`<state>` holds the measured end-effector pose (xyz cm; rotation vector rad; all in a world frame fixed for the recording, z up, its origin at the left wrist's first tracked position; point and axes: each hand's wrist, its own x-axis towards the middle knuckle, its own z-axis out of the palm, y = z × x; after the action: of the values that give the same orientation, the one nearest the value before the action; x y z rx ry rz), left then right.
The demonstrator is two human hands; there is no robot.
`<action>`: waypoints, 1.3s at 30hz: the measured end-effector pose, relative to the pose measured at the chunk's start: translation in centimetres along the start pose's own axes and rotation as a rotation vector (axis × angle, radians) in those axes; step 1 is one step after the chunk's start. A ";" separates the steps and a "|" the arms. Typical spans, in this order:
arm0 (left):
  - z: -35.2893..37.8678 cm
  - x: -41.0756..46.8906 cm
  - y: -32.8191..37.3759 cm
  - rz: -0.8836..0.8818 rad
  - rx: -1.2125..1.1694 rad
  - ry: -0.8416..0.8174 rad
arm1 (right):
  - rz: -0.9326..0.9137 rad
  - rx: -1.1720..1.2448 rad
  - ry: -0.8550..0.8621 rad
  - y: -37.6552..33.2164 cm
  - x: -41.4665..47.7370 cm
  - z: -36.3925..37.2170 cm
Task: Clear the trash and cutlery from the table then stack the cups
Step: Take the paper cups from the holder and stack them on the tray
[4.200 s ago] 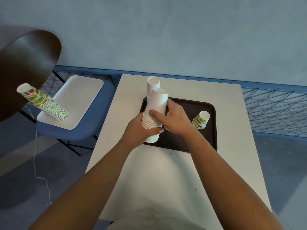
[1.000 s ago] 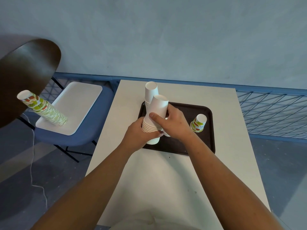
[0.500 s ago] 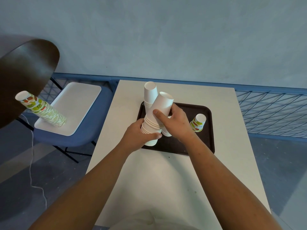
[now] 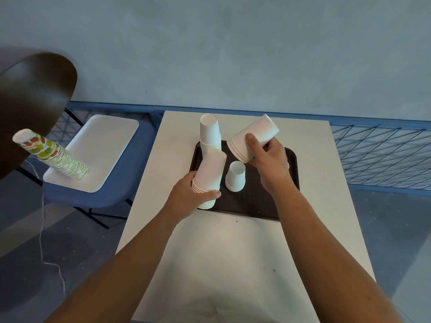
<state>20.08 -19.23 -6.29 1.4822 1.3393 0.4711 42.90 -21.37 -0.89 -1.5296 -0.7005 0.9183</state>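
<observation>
A dark brown tray (image 4: 251,203) lies on the white table (image 4: 233,252). My left hand (image 4: 189,197) grips the lower part of an upside-down stack of white paper cups (image 4: 211,173) standing at the tray's left edge. My right hand (image 4: 268,159) holds a smaller bundle of white cups (image 4: 253,138), tilted and lifted above the tray. Between my hands a single white cup (image 4: 235,176) stands upside down on the tray. A taller white cup stack (image 4: 210,134) stands at the tray's far left corner. The patterned cup seen earlier is hidden behind my right hand.
To the left, a blue chair (image 4: 100,192) carries a white tray (image 4: 98,150) with a leaning stack of patterned cups (image 4: 51,157). A dark round object (image 4: 30,101) hangs at the upper left. A blue wire fence (image 4: 380,155) runs behind the table.
My right hand has pulled the upper cups off the stack and lifted them to the right, tilted. A single white cup now shows on the tray. My left hand still holds the lower stack.
</observation>
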 end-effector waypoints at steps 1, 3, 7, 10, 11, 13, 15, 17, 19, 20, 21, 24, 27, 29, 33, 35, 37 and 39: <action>-0.1 0.2 0.0 0.001 0.000 0.010 | -0.023 -0.091 0.037 0.4 0.1 -0.3; -0.2 0.4 -0.1 0.007 -0.003 0.027 | -0.061 -0.263 0.082 1.5 0.5 -0.6; -0.1 0.8 -0.2 0.000 -0.014 0.037 | -0.080 -0.394 0.063 4.3 1.4 -0.1; 0.0 1.1 -0.3 -0.003 -0.022 0.034 | -0.088 -0.466 0.032 6.6 2.4 0.8; 0.0 1.2 -0.2 -0.004 -0.026 0.035 | -0.093 -0.491 0.019 7.4 2.6 1.1; 0.1 1.4 0.0 -0.005 -0.031 0.033 | -0.112 -0.540 -0.004 8.9 3.1 1.5; 0.0 1.6 0.1 -0.008 -0.037 0.027 | -0.124 -0.580 -0.035 10.2 3.5 1.8; 0.0 1.8 0.1 -0.014 -0.059 0.019 | -0.125 -0.615 -0.059 11.4 3.7 2.1; 0.0 2.0 0.0 -0.022 -0.070 0.015 | -0.092 -0.626 -0.070 12.3 3.8 2.3; 0.0 2.1 0.0 -0.025 -0.068 0.016 | -0.073 -0.624 -0.076 12.8 3.9 2.3; 0.0 2.2 0.0 -0.026 -0.068 0.016 | -0.053 -0.622 -0.084 13.1 3.8 2.4; 0.1 2.2 -0.1 -0.022 -0.067 0.015 | -0.002 -0.618 -0.093 14.0 3.7 2.4; 0.2 2.2 -0.1 -0.020 -0.070 0.011 | 0.041 -0.627 -0.124 13.9 3.8 2.1; 0.3 2.2 0.0 -0.017 -0.075 0.007 | 0.076 -0.635 -0.171 13.6 3.8 1.9; 0.3 1.7 0.3 -0.018 -0.088 0.008 | 0.023 -0.599 -0.031 12.2 2.3 1.1; 0.3 1.4 0.4 -0.024 -0.104 0.003 | -0.083 -0.475 0.128 10.4 0.8 0.9; 0.5 1.1 0.6 -0.023 -0.110 0.000 | -0.150 -0.317 0.161 8.2 -0.6 1.0; 0.9 0.7 1.0 -0.015 -0.102 0.007 | -0.180 -0.221 0.056 6.4 -1.8 1.1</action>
<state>21.49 -18.84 -5.98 1.3871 1.3119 0.5280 40.68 -23.32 -6.90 -1.6484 -0.9066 0.6774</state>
